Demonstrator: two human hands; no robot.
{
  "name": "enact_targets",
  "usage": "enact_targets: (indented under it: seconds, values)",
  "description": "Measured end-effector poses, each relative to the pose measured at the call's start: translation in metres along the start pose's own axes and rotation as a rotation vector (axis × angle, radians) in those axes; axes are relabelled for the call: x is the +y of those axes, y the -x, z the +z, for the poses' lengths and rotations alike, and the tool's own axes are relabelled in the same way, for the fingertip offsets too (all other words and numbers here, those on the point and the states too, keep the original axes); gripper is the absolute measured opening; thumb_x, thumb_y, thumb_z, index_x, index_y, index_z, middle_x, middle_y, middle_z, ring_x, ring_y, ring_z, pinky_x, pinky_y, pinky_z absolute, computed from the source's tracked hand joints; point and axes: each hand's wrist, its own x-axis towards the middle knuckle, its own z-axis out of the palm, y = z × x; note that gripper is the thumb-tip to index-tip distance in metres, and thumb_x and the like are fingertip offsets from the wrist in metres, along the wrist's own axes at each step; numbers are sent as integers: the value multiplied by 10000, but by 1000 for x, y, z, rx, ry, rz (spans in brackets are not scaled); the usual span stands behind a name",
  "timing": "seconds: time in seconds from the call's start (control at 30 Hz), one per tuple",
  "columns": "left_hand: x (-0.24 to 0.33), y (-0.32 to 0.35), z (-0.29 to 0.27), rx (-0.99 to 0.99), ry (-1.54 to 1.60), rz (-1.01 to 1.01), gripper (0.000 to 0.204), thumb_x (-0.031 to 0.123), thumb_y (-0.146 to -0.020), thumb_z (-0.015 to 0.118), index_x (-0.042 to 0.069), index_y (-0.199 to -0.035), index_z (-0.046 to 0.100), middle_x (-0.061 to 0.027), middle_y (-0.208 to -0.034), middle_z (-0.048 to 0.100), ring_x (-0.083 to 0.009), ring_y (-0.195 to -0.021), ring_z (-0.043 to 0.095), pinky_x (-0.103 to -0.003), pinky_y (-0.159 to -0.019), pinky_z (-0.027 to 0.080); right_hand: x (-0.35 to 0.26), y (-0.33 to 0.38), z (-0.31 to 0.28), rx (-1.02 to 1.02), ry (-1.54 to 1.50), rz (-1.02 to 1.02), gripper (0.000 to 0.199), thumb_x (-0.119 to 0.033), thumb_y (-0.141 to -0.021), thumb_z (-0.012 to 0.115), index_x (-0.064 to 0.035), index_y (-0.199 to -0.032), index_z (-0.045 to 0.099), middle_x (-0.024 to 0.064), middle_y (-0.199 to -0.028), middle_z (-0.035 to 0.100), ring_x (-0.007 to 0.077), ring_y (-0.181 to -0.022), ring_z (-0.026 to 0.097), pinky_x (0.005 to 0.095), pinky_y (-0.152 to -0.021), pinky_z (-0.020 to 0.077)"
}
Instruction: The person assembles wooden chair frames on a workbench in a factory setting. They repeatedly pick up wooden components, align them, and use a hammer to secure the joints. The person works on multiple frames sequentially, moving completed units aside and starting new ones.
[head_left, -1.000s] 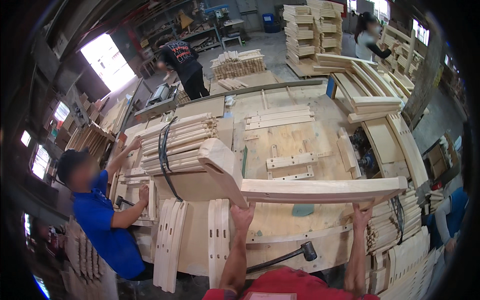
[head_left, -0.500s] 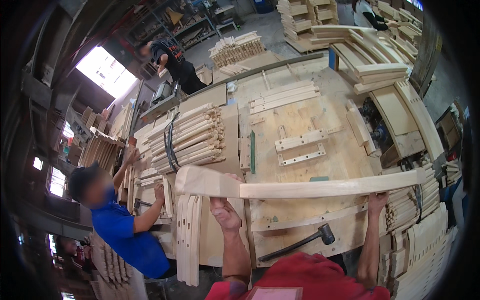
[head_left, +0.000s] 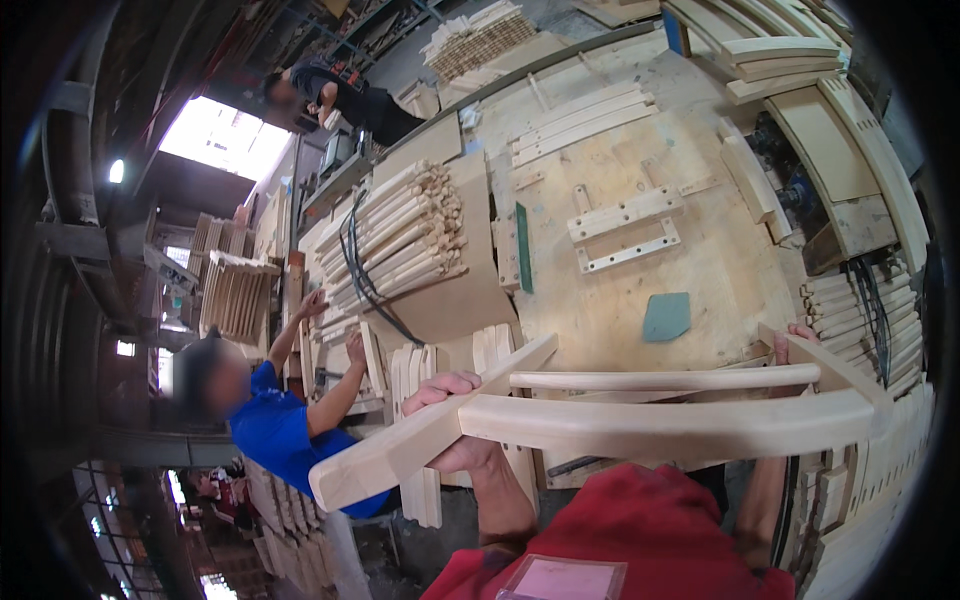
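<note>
Above plywood surface (head_left: 640,260): left hand (head_left: 455,420) wrapped around pale wooden frame (head_left: 660,425), right hand (head_left: 790,345) clasping far end. Best kept level, grips firm.

woodworking shop | plywood workbench (head_left: 640,270) | bundled wooden slats (head_left: 400,240) | stacked parts (head_left: 232,295)

Both hands (head_left: 447,395) gripping a pale wooden chair frame (head_left: 640,425) above workbench (head_left: 640,290)

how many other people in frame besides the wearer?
2. A person in a blue shirt stands at the left, hands on wooden parts at the workbench edge. A person in dark clothes bends over the far end, top left. Others may be hidden beyond the rim.
</note>
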Motion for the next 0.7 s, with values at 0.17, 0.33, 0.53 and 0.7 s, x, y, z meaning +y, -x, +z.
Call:
enact_targets:
  seconds: [0.17, 0.33, 0.53, 0.7]
  values:
    - [26, 35, -8, 63, -225, 39, 719, 689, -1023, 267, 17, -972, 516, -188, -848, 571, -327, -775, 590, -482, -781, 537, -3, -1, 6, -32, 3, 28, 372, -192, -951, 760, -24, -1232, 584, 103, -1165, 606, 214, -1115, 565, 386, -1030, 453]
    - [47, 63, -13, 138, -146, 25, 891, 785, -985, 92, 9, -896, 523, -176, -833, 556, -321, -765, 566, -499, -794, 516, -5, -9, 5, -79, 3, 48, 364, -185, -954, 754, -21, -1233, 585, 104, -1170, 607, 210, -1114, 567, 381, -1026, 456]
    - [57, 81, -25, 129, -42, -11, 982, 806, -965, 28, -6, -834, 565, -170, -811, 551, -309, -763, 543, -479, -772, 461, -8, -17, 7, -121, -10, 52, 356, -176, -958, 747, -18, -1233, 586, 106, -1176, 608, 205, -1112, 568, 375, -1020, 460]
    - [46, 52, -38, 5, 177, -1, 1000, 794, -976, 47, -6, -823, 627, -154, -807, 551, -282, -742, 515, -449, -749, 396, -24, -17, 16, -150, -55, 49, 348, -168, -961, 741, -15, -1233, 587, 108, -1180, 608, 202, -1111, 569, 370, -1016, 463]
